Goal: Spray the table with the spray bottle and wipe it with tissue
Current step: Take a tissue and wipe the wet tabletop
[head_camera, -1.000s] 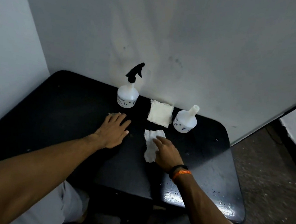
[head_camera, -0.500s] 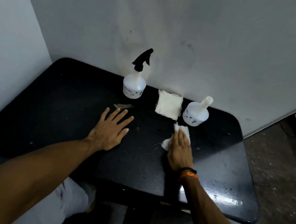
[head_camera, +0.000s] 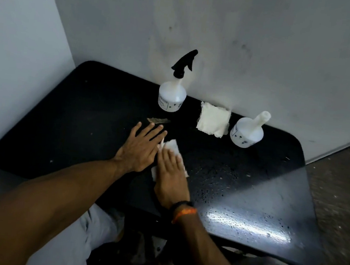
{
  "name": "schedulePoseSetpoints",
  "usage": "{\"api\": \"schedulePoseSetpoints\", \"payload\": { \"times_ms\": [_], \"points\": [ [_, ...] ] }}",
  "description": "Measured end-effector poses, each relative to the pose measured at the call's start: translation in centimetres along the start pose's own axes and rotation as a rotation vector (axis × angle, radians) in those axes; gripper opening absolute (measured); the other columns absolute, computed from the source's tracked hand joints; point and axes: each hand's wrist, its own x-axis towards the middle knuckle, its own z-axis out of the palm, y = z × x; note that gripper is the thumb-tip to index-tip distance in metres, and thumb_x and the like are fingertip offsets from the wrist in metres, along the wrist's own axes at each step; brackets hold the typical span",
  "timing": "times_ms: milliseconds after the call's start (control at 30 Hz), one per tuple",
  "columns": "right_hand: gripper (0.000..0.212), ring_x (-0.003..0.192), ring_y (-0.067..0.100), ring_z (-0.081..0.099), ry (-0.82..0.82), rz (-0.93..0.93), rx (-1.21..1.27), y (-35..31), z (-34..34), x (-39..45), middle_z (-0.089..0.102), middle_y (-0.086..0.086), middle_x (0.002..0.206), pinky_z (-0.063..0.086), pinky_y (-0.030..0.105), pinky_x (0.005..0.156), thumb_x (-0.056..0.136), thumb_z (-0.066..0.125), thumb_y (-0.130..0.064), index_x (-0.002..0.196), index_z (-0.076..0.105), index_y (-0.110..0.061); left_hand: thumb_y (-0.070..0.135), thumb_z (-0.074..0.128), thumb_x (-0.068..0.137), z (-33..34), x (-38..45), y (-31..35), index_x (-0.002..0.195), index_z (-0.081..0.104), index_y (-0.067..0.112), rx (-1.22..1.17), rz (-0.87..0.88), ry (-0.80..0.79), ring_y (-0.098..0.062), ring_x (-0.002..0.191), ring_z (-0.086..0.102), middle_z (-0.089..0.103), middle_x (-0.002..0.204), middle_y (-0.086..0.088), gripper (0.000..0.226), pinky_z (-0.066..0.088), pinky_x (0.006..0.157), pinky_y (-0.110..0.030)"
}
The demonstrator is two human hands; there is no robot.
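Observation:
A white spray bottle with a black trigger head stands at the back of the black table, against the wall. My right hand lies flat with straight fingers on a white tissue, pressing it to the tabletop near the middle. My left hand rests flat and spread on the table, right beside the tissue and touching the right hand's side. Water droplets cover the table to the right of my hands.
A stack of folded tissues lies at the back by the wall. A second white bottle without a trigger head stands to its right. A small brownish scrap lies ahead of my left hand. Walls close the back and left.
My right hand has slid the tissue leftward from near the capless bottle to beside my left hand. The left hand stays flat in about the same spot.

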Motion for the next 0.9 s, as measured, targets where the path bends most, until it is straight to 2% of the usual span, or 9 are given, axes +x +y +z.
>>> {"api": "schedulePoseSetpoints", "payload": {
  "times_ms": [100, 167, 267, 333, 533, 600, 700, 800, 900],
  "points": [
    [0.069, 0.154, 0.024, 0.011, 0.043, 0.026, 0.046, 0.7, 0.3, -4.8, 0.018, 0.011, 0.164, 0.01, 0.044, 0.124, 0.09, 0.026, -0.024, 0.157, 0.02, -0.007, 0.035, 0.024, 0.103, -0.1, -0.1, 0.0, 0.158, 0.021, 0.026, -0.014, -0.011, -0.021, -0.019, 0.154, 0.015, 0.018, 0.166, 0.004, 0.056, 0.008, 0.123, -0.052],
    [0.064, 0.152, 0.027, 0.015, 0.094, 0.157, 0.031, 2.8, 0.2, -7.1, 0.022, 0.014, 0.162, 0.015, 0.046, 0.124, 0.095, 0.024, -0.026, 0.155, 0.025, -0.005, 0.036, 0.024, 0.103, -0.1, -0.1, 0.1, 0.158, 0.021, 0.026, -0.017, -0.011, -0.024, -0.019, 0.154, 0.014, 0.018, 0.166, 0.004, 0.056, 0.008, 0.123, -0.053],
    [0.059, 0.154, 0.027, 0.008, 0.108, 0.382, 0.005, 6.1, -0.5, -6.6, 0.011, 0.015, 0.165, 0.008, 0.045, 0.126, 0.105, 0.021, -0.031, 0.157, 0.015, -0.005, 0.035, 0.024, 0.103, 0.0, 0.0, -0.1, 0.157, 0.021, 0.025, -0.017, -0.008, -0.029, -0.021, 0.154, 0.015, 0.018, 0.166, 0.003, 0.055, 0.009, 0.123, -0.054],
    [0.061, 0.154, 0.028, 0.004, 0.1, 0.447, -0.006, 7.3, -1.1, -4.1, 0.008, 0.016, 0.166, 0.003, 0.045, 0.126, 0.105, 0.025, -0.031, 0.158, 0.009, -0.005, 0.036, 0.024, 0.102, 0.0, 0.0, -0.1, 0.157, 0.023, 0.025, -0.015, -0.009, -0.031, -0.021, 0.153, 0.016, 0.02, 0.166, 0.002, 0.056, 0.01, 0.123, -0.054],
    [0.072, 0.154, 0.031, 0.006, 0.016, 0.3, -0.04, 2.4, -0.9, 2.4, 0.01, 0.019, 0.165, 0.001, 0.046, 0.125, 0.094, 0.038, -0.021, 0.157, 0.008, -0.003, 0.036, 0.02, 0.1, 0.1, 0.1, -0.1, 0.156, 0.028, 0.025, -0.008, -0.017, -0.032, -0.02, 0.152, 0.021, 0.025, 0.164, 0.003, 0.057, 0.014, 0.121, -0.054],
    [0.072, 0.154, 0.031, 0.005, 0.004, 0.237, -0.049, -0.8, 0.0, 1.6, 0.01, 0.019, 0.165, 0.0, 0.047, 0.124, 0.092, 0.033, -0.023, 0.157, 0.01, -0.003, 0.036, 0.016, 0.1, 0.0, 0.2, -0.1, 0.155, 0.029, 0.025, -0.015, -0.01, -0.03, -0.02, 0.152, 0.022, 0.026, 0.164, 0.003, 0.058, 0.014, 0.122, -0.053],
    [0.069, 0.153, 0.03, 0.013, 0.057, 0.183, -0.003, -4.3, 1.3, -2.3, 0.019, 0.017, 0.163, 0.01, 0.049, 0.124, 0.09, 0.028, -0.025, 0.155, 0.023, -0.001, 0.038, 0.014, 0.099, -0.2, 0.1, -0.1, 0.155, 0.029, 0.025, -0.018, -0.008, -0.023, -0.019, 0.152, 0.022, 0.026, 0.164, 0.002, 0.06, 0.014, 0.122, -0.053],
    [0.061, 0.154, 0.025, 0.011, 0.092, 0.254, 0.024, -4.0, 1.9, -7.2, 0.017, 0.012, 0.164, 0.013, 0.047, 0.124, 0.099, 0.028, -0.027, 0.156, 0.022, -0.006, 0.037, 0.021, 0.101, -0.2, 0.0, 0.1, 0.155, 0.029, 0.025, -0.027, -0.017, -0.011, -0.02, 0.152, 0.021, 0.026, 0.164, 0.002, 0.056, 0.013, 0.122, -0.053],
    [0.061, 0.154, 0.025, 0.009, 0.109, 0.496, -0.018, -0.3, 1.2, -10.5, 0.014, 0.01, 0.165, 0.008, 0.045, 0.125, 0.102, 0.023, -0.035, 0.157, 0.019, -0.008, 0.039, 0.023, 0.103, -0.4, 0.0, 0.0, 0.156, 0.027, 0.025, -0.038, -0.023, -0.023, -0.02, 0.152, 0.019, 0.024, 0.165, 0.003, 0.055, 0.011, 0.122, -0.053]
  ]
}}
